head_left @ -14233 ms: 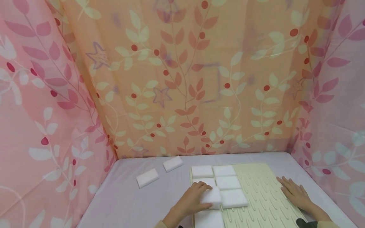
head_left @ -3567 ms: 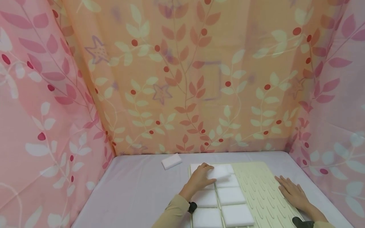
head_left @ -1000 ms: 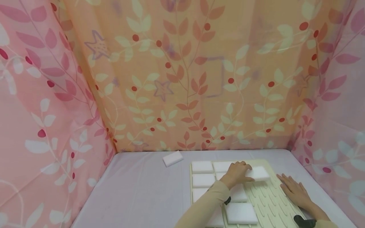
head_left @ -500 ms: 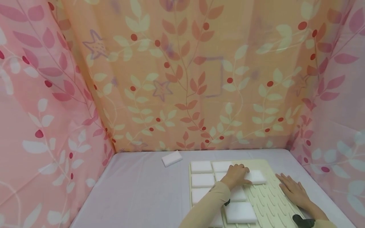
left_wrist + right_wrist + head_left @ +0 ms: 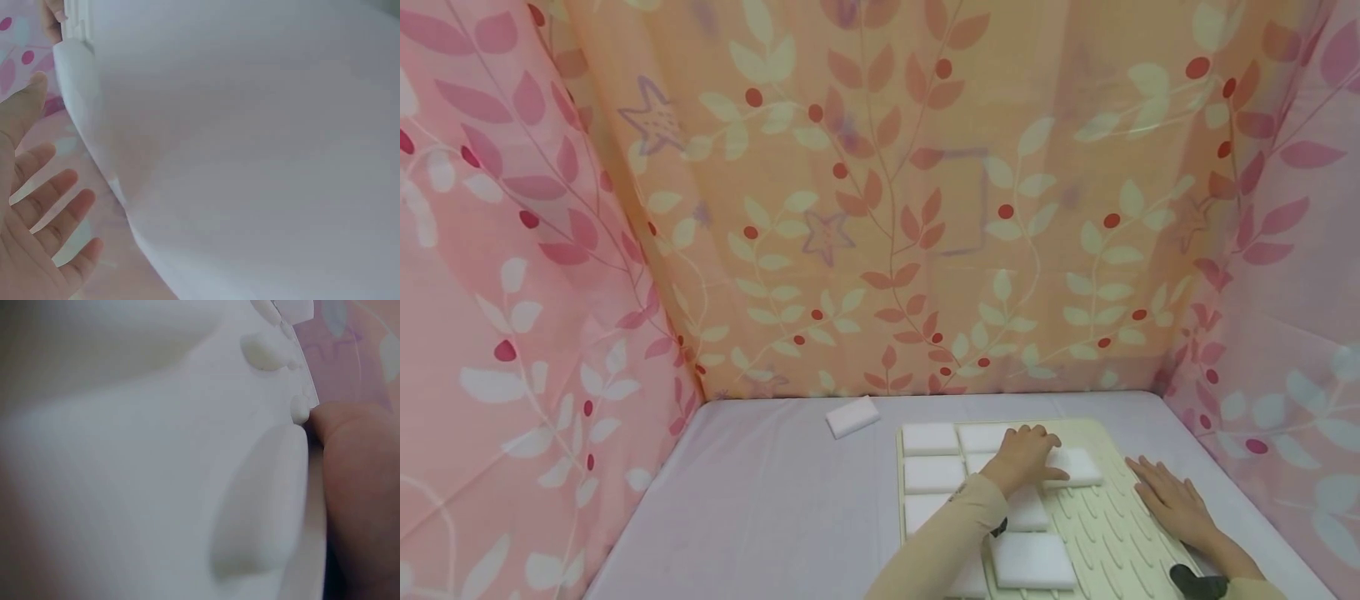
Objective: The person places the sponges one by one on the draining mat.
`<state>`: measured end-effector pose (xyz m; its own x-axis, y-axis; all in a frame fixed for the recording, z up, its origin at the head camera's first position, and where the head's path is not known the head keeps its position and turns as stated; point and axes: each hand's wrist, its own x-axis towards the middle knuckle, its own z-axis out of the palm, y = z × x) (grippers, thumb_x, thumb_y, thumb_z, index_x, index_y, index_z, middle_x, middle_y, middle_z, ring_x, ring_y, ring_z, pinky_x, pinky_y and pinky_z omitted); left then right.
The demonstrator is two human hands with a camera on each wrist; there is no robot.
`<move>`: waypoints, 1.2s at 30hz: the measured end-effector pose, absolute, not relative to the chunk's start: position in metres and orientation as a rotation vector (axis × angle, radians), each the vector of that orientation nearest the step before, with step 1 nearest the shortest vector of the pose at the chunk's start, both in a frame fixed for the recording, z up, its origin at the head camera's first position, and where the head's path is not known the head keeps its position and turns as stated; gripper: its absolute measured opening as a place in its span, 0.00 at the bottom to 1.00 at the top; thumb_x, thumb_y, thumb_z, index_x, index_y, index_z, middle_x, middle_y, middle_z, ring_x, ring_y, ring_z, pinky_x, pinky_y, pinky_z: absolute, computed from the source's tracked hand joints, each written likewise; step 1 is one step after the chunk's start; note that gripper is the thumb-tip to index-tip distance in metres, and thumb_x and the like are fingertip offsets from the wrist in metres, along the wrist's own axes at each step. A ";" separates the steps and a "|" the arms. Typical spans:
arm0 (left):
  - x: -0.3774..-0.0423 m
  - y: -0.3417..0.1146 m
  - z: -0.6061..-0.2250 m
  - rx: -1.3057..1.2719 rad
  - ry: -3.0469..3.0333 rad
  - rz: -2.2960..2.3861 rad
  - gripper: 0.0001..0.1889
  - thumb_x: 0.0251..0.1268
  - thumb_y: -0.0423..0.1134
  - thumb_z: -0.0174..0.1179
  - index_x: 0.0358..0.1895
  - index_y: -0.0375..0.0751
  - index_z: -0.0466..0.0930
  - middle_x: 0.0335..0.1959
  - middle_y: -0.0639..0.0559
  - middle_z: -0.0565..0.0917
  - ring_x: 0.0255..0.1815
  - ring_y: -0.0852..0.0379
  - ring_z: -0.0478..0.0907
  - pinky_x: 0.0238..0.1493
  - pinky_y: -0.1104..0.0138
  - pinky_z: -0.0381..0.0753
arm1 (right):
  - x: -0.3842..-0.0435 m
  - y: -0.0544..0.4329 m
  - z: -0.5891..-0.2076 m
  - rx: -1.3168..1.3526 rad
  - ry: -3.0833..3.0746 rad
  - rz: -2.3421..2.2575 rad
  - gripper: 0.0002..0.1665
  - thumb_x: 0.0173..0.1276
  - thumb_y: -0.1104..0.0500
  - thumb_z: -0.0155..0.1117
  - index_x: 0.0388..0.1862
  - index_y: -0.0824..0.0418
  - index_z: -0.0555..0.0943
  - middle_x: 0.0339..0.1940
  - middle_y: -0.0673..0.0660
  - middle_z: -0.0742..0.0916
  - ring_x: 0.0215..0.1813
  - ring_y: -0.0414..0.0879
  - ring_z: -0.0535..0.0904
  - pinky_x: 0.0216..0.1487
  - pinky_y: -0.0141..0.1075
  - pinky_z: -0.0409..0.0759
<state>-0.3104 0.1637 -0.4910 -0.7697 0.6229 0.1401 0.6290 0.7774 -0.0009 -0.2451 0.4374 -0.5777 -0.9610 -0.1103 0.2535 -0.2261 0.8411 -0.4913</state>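
Note:
In the head view my left hand (image 5: pixel 1021 460) is over the cream ridged mat (image 5: pixel 1108 517), beside a white sponge (image 5: pixel 1078 467) lying in the third column near the back. The left wrist view has its fingers (image 5: pixel 62 228) spread, nothing between them; a blurred white surface fills the rest. My right hand (image 5: pixel 1176 500) rests along the mat's right edge, fingers straight. In the right wrist view a part of that hand (image 5: pixel 359 494) lies against the mat's edge beside raised ridges. Two columns of white sponges, among them a front one (image 5: pixel 1033 560), cover the mat's left part; my left arm hides some.
One more white sponge (image 5: pixel 853 417) lies on the pale tablecloth (image 5: pixel 760 500), left of the mat near the back. Flowered curtains (image 5: pixel 880 208) close off the back and both sides.
Two sponges from the left tablecloth are gone from their spots or fewer now; one remains. A second ago the third-column sponge was raised in my left hand; it has come down and the fingers have parted.

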 end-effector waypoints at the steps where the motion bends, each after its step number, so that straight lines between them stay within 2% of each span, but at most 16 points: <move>1: -0.311 0.163 -0.490 -0.998 -2.838 -0.072 0.28 0.50 0.70 0.55 0.56 0.68 0.73 0.52 0.67 0.75 0.50 0.64 0.72 0.45 0.69 0.69 | -0.245 0.438 -0.578 0.260 -2.806 0.787 0.28 0.75 0.50 0.42 0.69 0.61 0.60 0.66 0.76 0.63 0.69 0.74 0.46 0.60 0.68 0.24; 9: -0.316 0.155 -0.484 -0.963 -2.847 -0.061 0.28 0.51 0.70 0.54 0.57 0.70 0.71 0.54 0.68 0.74 0.52 0.64 0.72 0.48 0.67 0.70 | -0.245 0.439 -0.578 0.270 -2.797 0.781 0.28 0.75 0.51 0.42 0.70 0.61 0.60 0.66 0.76 0.63 0.69 0.74 0.46 0.60 0.68 0.25; 18: -0.322 0.137 -0.483 -0.986 -2.825 -0.085 0.27 0.52 0.68 0.56 0.57 0.67 0.73 0.53 0.66 0.75 0.51 0.63 0.73 0.49 0.66 0.70 | -0.244 0.438 -0.575 0.266 -2.833 0.832 0.30 0.75 0.50 0.40 0.71 0.61 0.57 0.67 0.76 0.60 0.69 0.75 0.44 0.60 0.67 0.23; 36: -0.339 0.094 -0.487 -0.926 -2.799 -0.087 0.26 0.54 0.65 0.57 0.55 0.62 0.76 0.51 0.62 0.78 0.50 0.60 0.74 0.47 0.65 0.70 | -0.245 0.438 -0.577 0.269 -2.804 0.817 0.29 0.75 0.51 0.42 0.70 0.62 0.59 0.67 0.76 0.61 0.69 0.75 0.45 0.61 0.66 0.22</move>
